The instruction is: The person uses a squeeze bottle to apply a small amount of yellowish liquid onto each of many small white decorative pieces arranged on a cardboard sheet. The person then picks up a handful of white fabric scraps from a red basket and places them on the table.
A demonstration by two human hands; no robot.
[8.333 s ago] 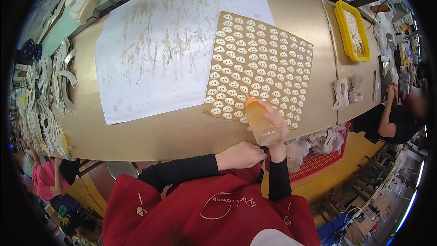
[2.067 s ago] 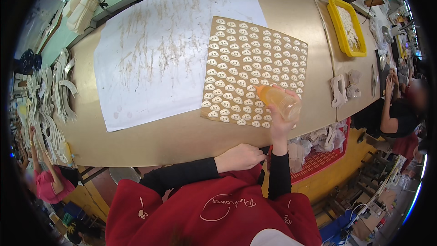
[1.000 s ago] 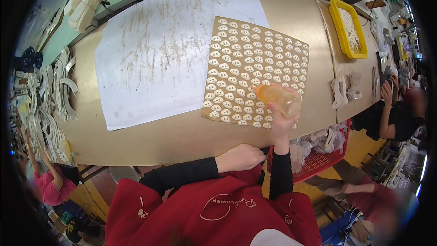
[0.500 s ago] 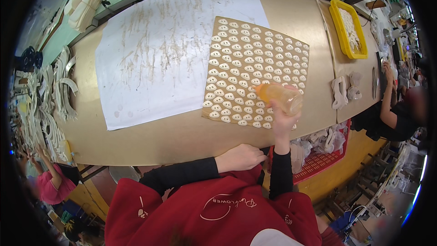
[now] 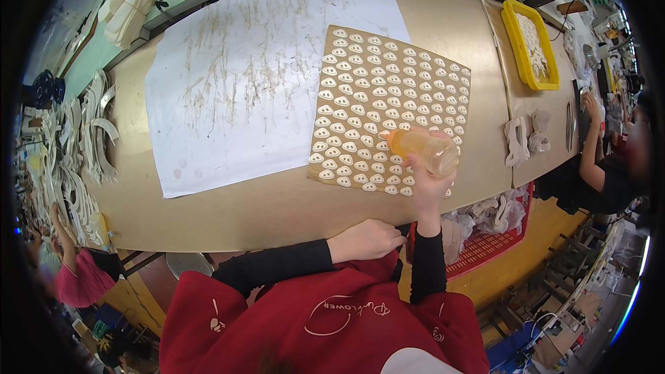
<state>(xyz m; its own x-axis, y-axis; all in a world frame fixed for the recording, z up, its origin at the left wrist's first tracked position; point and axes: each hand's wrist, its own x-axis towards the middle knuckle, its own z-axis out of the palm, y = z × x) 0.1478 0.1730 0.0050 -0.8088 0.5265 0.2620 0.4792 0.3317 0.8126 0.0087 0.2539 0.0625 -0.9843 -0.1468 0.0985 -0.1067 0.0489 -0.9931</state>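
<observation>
My right hand (image 5: 428, 183) is wrapped round a clear squeeze bottle (image 5: 438, 156) with an orange nozzle and yellowish liquid inside. The bottle is tilted, its nozzle tip just at one of the small white pieces. Rows of these rounded, triangle-like pieces, each with dark holes, cover a brown sheet (image 5: 313, 174). Whether the tip touches a piece I cannot tell. My left hand (image 5: 367, 241) rests at the table's near edge, its fingers curled; what they may hold is hidden.
A large stained white paper (image 5: 208, 159) lies left of the brown sheet, partly under it. Curved white strips (image 5: 97, 131) pile up at the left. A yellow tray (image 5: 553, 84) with white pieces stands at the right, near a co-worker's arm (image 5: 591, 152). A red crate (image 5: 478, 253) sits below the edge.
My right hand has shifted the bottle slightly left, with its nozzle at a slightly different spot over the rows. My left hand stays in place.
</observation>
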